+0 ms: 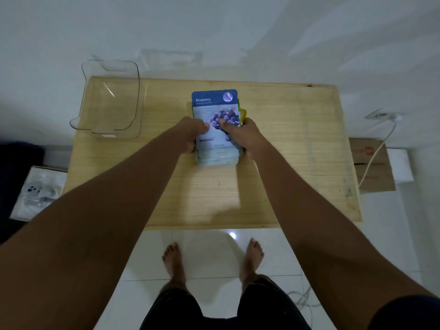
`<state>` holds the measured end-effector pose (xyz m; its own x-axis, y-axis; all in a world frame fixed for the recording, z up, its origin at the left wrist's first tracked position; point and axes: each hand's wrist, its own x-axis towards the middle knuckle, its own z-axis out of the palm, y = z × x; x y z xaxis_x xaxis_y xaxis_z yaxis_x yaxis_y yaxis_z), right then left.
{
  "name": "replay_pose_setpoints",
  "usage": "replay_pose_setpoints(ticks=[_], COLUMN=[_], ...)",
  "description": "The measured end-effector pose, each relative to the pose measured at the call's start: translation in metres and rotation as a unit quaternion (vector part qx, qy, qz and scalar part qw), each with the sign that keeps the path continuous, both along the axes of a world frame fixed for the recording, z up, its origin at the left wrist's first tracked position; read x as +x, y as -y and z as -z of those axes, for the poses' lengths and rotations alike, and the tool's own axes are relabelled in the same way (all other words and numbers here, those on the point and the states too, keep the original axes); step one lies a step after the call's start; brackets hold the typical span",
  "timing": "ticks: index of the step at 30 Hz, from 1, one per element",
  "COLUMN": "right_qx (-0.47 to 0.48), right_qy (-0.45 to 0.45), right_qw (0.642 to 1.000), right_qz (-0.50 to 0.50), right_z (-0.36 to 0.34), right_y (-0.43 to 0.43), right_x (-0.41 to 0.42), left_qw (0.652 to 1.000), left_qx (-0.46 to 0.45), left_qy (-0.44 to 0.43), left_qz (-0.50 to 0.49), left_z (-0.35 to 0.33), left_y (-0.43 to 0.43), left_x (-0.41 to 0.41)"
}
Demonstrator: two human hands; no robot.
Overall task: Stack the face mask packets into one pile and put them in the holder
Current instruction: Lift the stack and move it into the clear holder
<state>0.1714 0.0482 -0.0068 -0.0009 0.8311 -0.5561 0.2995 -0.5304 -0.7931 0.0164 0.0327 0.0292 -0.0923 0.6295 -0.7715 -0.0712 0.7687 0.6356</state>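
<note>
A pile of face mask packets (215, 108) lies at the middle of the wooden table (285, 144), a blue "Blueberry" packet on top, with green and yellow edges showing at its right side. My left hand (192, 135) grips the pile's left side, thumb on the top packet. My right hand (245, 136) grips the right side, thumb likewise on top. The pile's near end fans out slightly below my hands. A clear plastic holder (112, 101) stands empty at the table's far left corner, well apart from the pile.
The table stands against a white wall. A cardboard box (371, 163) and a white cable (378, 148) lie on the floor at the right. A white package (38, 191) lies on the floor at the left. My bare feet stand on glossy tiles before the table.
</note>
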Motion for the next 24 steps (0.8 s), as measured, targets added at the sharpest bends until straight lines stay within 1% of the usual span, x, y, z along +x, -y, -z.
replay_pose_setpoints(ticks=[3, 7, 10, 13, 15, 18, 22, 24], right_qx=[-0.004, -0.018, -0.026, -0.023, -0.009, 0.021, 0.067, 0.094], right_qy=[-0.021, -0.019, -0.041, -0.034, -0.034, -0.055, -0.088, -0.105], right_qw=[1.000, 1.000, 0.999, 0.999, 0.999, 0.996, 0.986, 0.981], right_qz=[0.023, 0.005, -0.002, -0.026, -0.036, -0.072, -0.123, -0.134], right_z=[-0.005, -0.015, -0.026, -0.038, -0.047, -0.065, -0.094, -0.107], right_y=[0.002, 0.003, 0.000, -0.002, -0.003, -0.006, -0.014, -0.021], right_x=[-0.005, -0.008, -0.011, -0.014, -0.015, -0.022, -0.052, -0.073], left_qw=[0.999, 0.996, 0.995, 0.994, 0.994, 0.993, 0.989, 0.988], left_qx=[0.014, 0.038, 0.034, 0.054, 0.078, 0.091, 0.110, 0.127], left_qy=[0.018, 0.076, 0.089, 0.082, 0.057, 0.024, 0.017, 0.010], left_qz=[-0.023, -0.031, -0.039, -0.048, -0.056, -0.073, -0.095, -0.090], left_z=[0.002, -0.002, -0.009, -0.019, -0.029, -0.046, -0.070, -0.080], left_y=[0.006, 0.012, 0.016, 0.016, 0.015, 0.012, 0.007, 0.000], left_x=[0.002, 0.002, 0.002, 0.001, -0.003, -0.017, -0.053, -0.078])
